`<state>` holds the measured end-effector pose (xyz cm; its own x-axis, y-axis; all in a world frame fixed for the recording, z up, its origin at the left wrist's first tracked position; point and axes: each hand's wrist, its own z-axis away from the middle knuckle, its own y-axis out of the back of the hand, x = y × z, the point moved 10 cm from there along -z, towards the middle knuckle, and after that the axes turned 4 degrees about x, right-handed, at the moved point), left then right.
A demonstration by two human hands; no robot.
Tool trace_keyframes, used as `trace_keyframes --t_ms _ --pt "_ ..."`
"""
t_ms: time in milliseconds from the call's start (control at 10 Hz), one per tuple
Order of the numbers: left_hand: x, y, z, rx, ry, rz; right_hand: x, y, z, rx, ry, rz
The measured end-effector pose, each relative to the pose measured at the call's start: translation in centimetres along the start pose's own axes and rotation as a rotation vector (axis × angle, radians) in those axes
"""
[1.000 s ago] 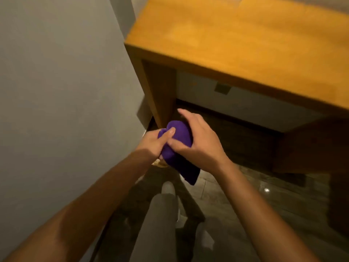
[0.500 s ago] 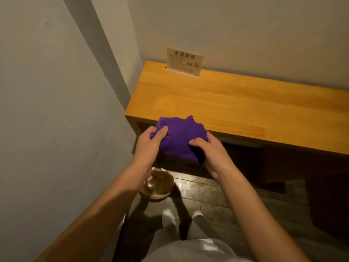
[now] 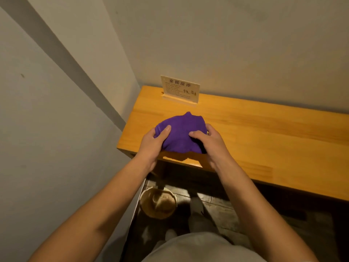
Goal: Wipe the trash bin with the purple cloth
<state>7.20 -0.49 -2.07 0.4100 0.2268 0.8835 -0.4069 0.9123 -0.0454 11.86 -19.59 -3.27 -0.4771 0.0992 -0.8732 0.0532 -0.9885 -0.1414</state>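
A: Where is the purple cloth?

B: Bunched on the wooden table, near its front left corner. Both hands grip it. The left hand has it at nine o'clock, thumb on top and fingers curled under the edge. The right hand clasps it at three o'clock, thumb pressed into the fabric, fingers wrapped round the far side.

A: And the trash bin?

B: On the dark floor below the table's front edge, at six o'clock from the cloth and well apart from it, beside the left wall.

A: Anything else up there?

B: A small sign stands at twelve o'clock from the cloth, against the back wall.
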Motion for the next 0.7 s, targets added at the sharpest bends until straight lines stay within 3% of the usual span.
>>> trace_keyframes --t_ms 100,200,300,400,500,600,700 --pt "-0.1 1.4 -2.3 0.155 -0.068 -0.22 -0.8 1.5 -1.5 0.078 0.1 0.331" --pt "0.0 1.6 -3.1 0.245 -0.233 -0.68 0.1 2.6 -2.0 0.124 0.099 0.751" --pt "1.4 0.9 -2.4 0.29 -0.465 -0.987 -0.9 3.2 -1.5 0.247 0.195 1.081" --pt "3.6 -1.0 -1.0 0.243 -0.772 -1.13 -4.2 1.3 0.2 0.287 0.543 1.138" --pt "1.2 -3.6 0.1 -0.064 -0.837 -1.501 -3.7 -1.2 1.3 0.14 0.614 1.337" --pt "0.8 -3.3 -0.2 -0.138 -0.724 -1.505 -2.4 -1.1 1.6 0.082 0.506 1.426" --pt "5.5 -4.0 0.8 -0.075 -0.806 -1.416 -5.4 -0.7 3.1 0.203 0.533 1.363"
